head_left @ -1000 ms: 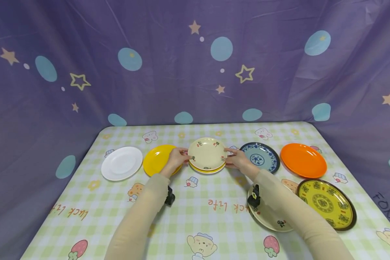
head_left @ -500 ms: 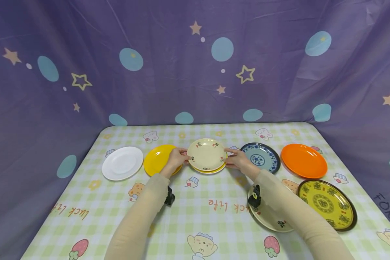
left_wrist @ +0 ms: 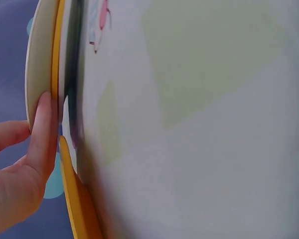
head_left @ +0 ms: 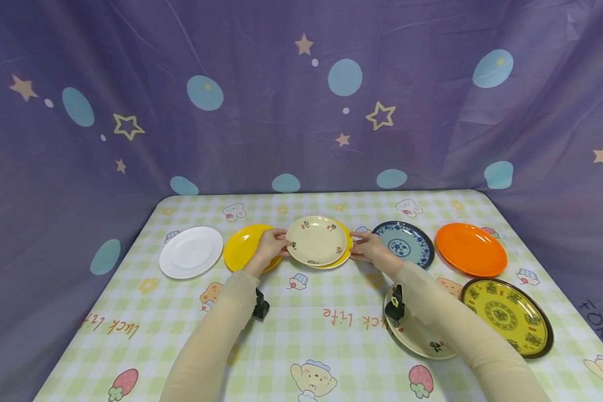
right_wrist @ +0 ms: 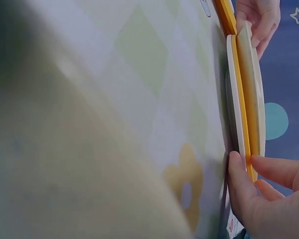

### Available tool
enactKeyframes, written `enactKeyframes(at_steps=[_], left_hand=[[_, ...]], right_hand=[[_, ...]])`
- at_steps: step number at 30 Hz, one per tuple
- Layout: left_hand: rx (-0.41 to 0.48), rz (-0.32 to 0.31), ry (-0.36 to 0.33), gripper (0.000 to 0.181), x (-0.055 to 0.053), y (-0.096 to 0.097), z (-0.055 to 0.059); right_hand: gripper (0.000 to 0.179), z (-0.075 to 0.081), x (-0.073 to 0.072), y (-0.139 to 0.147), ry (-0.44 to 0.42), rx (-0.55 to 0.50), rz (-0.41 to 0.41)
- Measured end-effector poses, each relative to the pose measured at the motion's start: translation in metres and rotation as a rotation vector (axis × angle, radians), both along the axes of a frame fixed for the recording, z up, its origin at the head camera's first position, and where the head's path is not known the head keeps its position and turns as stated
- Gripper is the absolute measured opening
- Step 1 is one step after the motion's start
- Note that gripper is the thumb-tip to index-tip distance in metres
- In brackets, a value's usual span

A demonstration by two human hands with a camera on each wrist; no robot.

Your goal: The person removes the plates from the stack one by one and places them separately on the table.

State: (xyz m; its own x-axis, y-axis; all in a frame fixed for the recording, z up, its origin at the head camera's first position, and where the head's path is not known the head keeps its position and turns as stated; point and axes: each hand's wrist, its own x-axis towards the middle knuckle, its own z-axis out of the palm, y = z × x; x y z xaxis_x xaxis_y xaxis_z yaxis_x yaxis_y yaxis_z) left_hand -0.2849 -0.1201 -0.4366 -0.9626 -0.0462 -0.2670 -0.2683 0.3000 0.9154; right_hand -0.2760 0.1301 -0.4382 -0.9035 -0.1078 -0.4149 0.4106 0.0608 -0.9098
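Note:
A small cream plate (head_left: 316, 240) with little floral prints tops a stack at the table's middle. It sits shifted left over a yellow plate (right_wrist: 247, 144) and a white plate (right_wrist: 236, 94). My left hand (head_left: 270, 245) pinches the cream plate's left rim, thumb and a finger on opposite faces in the left wrist view. At the right side of the stack, my right hand (head_left: 373, 249) pinches the edges of the yellow and white plates between thumb and finger. In the right wrist view a gap shows between the cream plate and the yellow one.
Left of the stack lie another yellow plate (head_left: 243, 245) and a white plate (head_left: 191, 252). To the right are a blue patterned plate (head_left: 401, 240), an orange plate (head_left: 469, 248) and a dark-rimmed olive plate (head_left: 505, 315). A larger cream plate (head_left: 417, 335) lies partly under my right forearm.
The cream plate has slid left on the stack, exposing more of the yellow plate at the right. My left hand shifted slightly left with it; the right hand stayed at the stack's edge.

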Motion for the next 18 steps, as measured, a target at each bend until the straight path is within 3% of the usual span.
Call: enactKeyframes(at_steps=[8, 18], left_hand=[[0.109, 0.029, -0.013, 0.040, 0.004, -0.005, 0.004], [0.092, 0.030, -0.017, 0.038, 0.016, -0.020, 0.005]], right_hand=[[0.055, -0.003, -0.002, -0.001, 0.004, 0.034, -0.008], [0.053, -0.001, 0.002, 0.000, 0.005, 0.016, 0.004]])
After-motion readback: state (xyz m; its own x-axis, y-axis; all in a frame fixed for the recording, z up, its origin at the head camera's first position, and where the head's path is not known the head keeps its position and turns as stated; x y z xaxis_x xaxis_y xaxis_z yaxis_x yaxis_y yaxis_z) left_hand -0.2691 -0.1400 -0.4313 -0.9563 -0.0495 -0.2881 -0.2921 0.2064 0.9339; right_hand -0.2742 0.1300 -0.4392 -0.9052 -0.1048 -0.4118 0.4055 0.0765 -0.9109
